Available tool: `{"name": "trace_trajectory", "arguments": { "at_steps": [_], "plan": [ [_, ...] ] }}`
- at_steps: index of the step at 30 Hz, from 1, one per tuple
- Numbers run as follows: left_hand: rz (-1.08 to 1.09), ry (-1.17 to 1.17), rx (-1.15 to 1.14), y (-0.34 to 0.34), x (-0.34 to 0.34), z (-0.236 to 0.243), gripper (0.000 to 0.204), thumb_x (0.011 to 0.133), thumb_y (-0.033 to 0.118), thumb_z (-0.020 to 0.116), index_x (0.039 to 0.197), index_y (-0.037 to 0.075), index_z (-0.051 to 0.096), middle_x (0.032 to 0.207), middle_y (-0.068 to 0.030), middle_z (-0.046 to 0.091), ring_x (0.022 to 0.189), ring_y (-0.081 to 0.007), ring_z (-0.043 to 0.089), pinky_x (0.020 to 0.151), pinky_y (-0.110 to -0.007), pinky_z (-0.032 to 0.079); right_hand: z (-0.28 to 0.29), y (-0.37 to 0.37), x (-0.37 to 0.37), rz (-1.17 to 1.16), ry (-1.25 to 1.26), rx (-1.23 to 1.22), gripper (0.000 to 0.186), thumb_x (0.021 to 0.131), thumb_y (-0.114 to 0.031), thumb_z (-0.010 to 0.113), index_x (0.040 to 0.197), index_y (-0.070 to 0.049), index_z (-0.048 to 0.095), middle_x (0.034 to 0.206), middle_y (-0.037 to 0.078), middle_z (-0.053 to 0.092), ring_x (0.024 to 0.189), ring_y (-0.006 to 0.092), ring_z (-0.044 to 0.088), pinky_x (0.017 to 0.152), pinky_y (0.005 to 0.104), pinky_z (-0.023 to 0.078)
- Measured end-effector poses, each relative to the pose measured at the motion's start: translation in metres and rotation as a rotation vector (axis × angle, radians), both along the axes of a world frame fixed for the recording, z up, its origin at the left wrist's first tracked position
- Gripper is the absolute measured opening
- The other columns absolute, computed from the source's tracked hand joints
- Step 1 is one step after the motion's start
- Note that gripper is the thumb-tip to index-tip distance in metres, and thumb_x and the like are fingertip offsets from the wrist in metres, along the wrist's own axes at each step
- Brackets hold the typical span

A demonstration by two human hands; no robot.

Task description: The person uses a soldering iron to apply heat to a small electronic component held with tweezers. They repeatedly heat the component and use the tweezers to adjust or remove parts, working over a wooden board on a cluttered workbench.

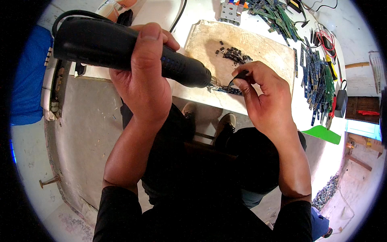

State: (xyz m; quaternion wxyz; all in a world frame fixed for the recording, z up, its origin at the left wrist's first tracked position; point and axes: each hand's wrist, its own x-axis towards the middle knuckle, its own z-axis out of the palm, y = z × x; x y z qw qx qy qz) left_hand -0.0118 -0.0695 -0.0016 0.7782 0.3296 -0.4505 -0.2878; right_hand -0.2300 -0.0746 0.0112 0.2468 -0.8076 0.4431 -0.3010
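Observation:
My left hand [144, 74] is wrapped round a black hot-air gun [94, 42], whose metal nozzle points down to the right. Just beyond the nozzle, a narrow dark circuit board strip [230, 90] lies along the near edge of the worn, pale work board [262, 40]. Pinched in my right hand [271, 94] are black tweezers [240, 76], their tips reaching down to the strip close to the nozzle. Whether the tips grip a part is too small to tell. Small black components [236, 55] lie in a loose heap on the board beyond my right hand.
Stacks of circuit strips [318, 80] lie on the right of the white table, with more green strips [276, 16] at the back. A metal block [231, 13] stands behind the work board. Cables, a yellow-handled tool [332, 69] and a green sheet [323, 134] are at the right.

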Motion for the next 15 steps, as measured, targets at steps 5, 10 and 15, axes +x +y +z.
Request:
{"name": "trace_trajectory", "arguments": {
  "at_steps": [5,10,15],
  "plan": [
    [0.001,0.003,0.006,0.0004,-0.0006,0.0015,0.014,0.092,0.017,0.067,0.096,0.005,0.060,0.078,-0.0074,0.064,0.074,-0.0171,0.064,0.080,-0.034,0.051,-0.0009,-0.0006,0.0002,0.014,-0.018,-0.003,0.015,0.086,0.006,0.067,0.099,-0.001,0.064,0.091,0.010,0.068,0.078,0.0195,0.068,0.074,0.0291,0.052],
    [0.000,0.006,0.000,0.0005,-0.0013,0.0024,0.015,0.092,0.018,0.067,0.096,0.005,0.060,0.077,-0.0074,0.064,0.074,-0.0170,0.064,0.079,-0.033,0.051,-0.0001,0.0001,0.0002,0.016,-0.019,-0.001,0.015,0.086,0.006,0.067,0.099,-0.001,0.064,0.091,0.010,0.068,0.079,0.0198,0.068,0.074,0.0291,0.053],
    [0.016,0.002,0.041,0.0021,-0.0017,0.0042,0.015,0.092,0.019,0.067,0.094,0.005,0.061,0.076,-0.0075,0.065,0.074,-0.0164,0.064,0.079,-0.032,0.050,0.0013,-0.0002,0.0006,0.024,-0.020,0.002,0.015,0.086,0.006,0.067,0.099,-0.001,0.065,0.091,0.010,0.067,0.080,0.0199,0.068,0.074,0.0291,0.053]
  ]
}}
